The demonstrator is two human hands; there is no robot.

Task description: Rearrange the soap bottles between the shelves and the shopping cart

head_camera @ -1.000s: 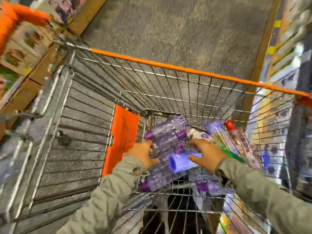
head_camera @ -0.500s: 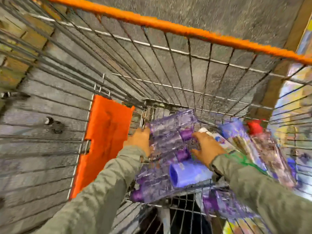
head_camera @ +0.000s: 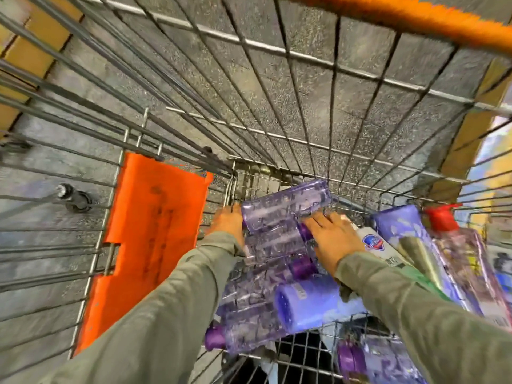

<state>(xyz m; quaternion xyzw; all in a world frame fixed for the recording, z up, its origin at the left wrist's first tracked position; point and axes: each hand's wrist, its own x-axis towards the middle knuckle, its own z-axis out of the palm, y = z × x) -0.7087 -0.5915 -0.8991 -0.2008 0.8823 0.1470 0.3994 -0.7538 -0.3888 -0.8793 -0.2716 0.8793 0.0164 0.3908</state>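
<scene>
Several clear purple soap bottles lie in a heap on the floor of the wire shopping cart (head_camera: 304, 106). The top bottle (head_camera: 285, 206) lies crosswise. My left hand (head_camera: 228, 223) curls against its left end, next to the cart's wire. My right hand (head_camera: 332, 236) lies with straight, spread fingers against its right end, over a purple cap (head_camera: 304, 231). A second clear bottle (head_camera: 274, 242) lies just below, between my wrists. An opaque lilac bottle (head_camera: 304, 303) rests under my right forearm, untouched.
An orange plastic flap (head_camera: 155, 231) hangs on the cart's left side. To the right lie a white bottle with a blue badge (head_camera: 374, 245), a lilac pack (head_camera: 401, 231) and a red-capped bottle (head_camera: 440, 220). The orange cart rim (head_camera: 415, 18) crosses the top. Shelving edges both sides.
My right hand let go of the opaque lilac bottle and moved up to the top clear bottle. My left hand slid farther up its left end. The view moved closer into the cart.
</scene>
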